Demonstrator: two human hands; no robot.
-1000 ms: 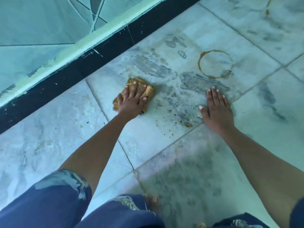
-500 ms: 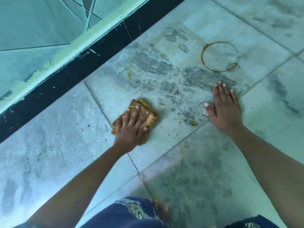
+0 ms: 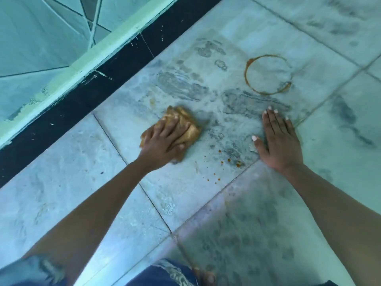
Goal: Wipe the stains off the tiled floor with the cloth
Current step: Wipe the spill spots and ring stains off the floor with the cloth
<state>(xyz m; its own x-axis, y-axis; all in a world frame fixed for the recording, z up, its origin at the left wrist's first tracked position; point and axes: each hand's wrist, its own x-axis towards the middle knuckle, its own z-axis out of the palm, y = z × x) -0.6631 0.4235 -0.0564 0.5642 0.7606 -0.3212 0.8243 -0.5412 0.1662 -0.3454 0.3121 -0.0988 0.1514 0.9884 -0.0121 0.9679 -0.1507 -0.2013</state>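
Tiled floor (image 3: 61, 178): pale marble-look tiles with dark grout lines; grey mottled streaks cover the central tile.
Black skirting band (image 3: 115, 65): runs diagonally along the floor's far-left edge, scuffed with pale flecks; a light painted ledge (image 3: 86, 58) lies above it.
Left hand (image 3: 162, 142): palm down, fingers spread and pressed flat on the cloth, pinning it to the central tile; the fingers are not curled around it. The hand appears slightly motion-blurred.
Right hand (image 3: 278, 141): palm flat on the bare floor, fingers extended and close together, thumb out to the side; it holds nothing. It sits at the central tile's right edge, well apart from the cloth.
Cloth (image 3: 183, 122): bunched, yellow-brown, lying on the central tile near its left grout line; its near part is covered by the left hand.
Ring stain (image 3: 246, 75): brown circular mark on the central tile, beyond the right hand, intact.
Droplet stains (image 3: 228, 161): small brown spots between the two hands, nearer the viewer than the cloth.
Clothing (image 3: 165, 274): dark blue patterned fabric at the bottom edge.
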